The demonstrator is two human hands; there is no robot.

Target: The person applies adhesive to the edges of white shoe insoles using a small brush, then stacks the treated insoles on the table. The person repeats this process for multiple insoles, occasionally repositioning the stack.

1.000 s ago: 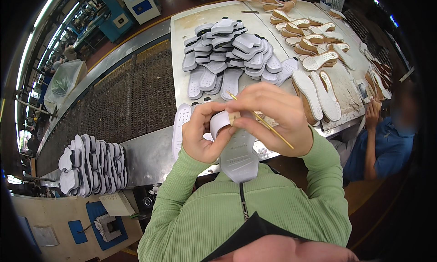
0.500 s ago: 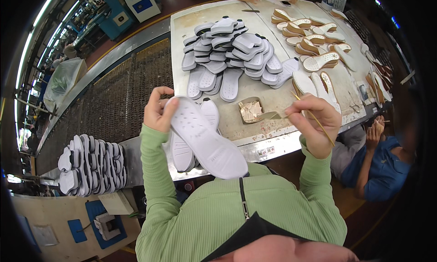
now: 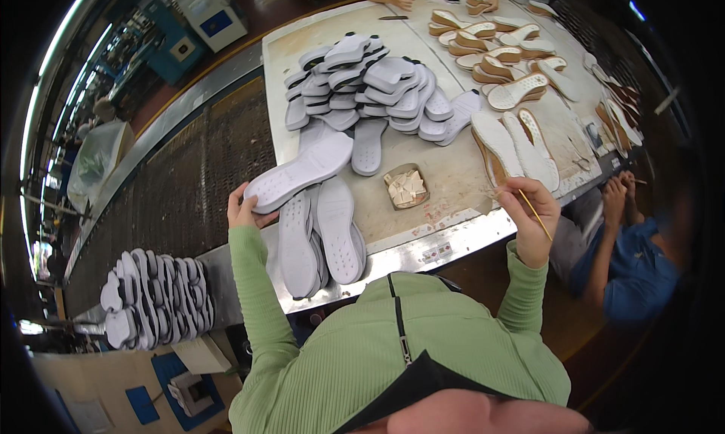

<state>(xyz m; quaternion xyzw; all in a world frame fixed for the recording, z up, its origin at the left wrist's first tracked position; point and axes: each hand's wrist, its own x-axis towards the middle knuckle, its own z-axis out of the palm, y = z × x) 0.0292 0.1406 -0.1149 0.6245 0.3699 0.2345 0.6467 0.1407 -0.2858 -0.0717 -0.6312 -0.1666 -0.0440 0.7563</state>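
My left hand (image 3: pixel 249 207) is closed on the near end of a pale lilac-grey shoe sole (image 3: pixel 302 173). The sole reaches away to the right, over the near edge of a large pile of like soles (image 3: pixel 370 75). Below it, two short stacks of soles (image 3: pixel 337 230) lie at the table's front edge. My right hand (image 3: pixel 535 221) pinches a thin yellow stick (image 3: pixel 538 217) at the right front edge. Whether a small pale piece is also at its fingertips is unclear. Between my hands stands a small open box (image 3: pixel 390 196) of beige pieces.
White-topped brown wedge soles (image 3: pixel 519 92) cover the table's right side. A row of grey soles (image 3: pixel 158 298) stands at the lower left, beside a dark mesh conveyor (image 3: pixel 189 166). One person's hands (image 3: pixel 396 0) are at the far edge; another person in blue (image 3: pixel 634 260) sits at right.
My left hand has carried the sole away from my body towards the pile, turning it. My right hand has drawn slightly down; the beige piece seen at its fingertips no longer shows clearly.
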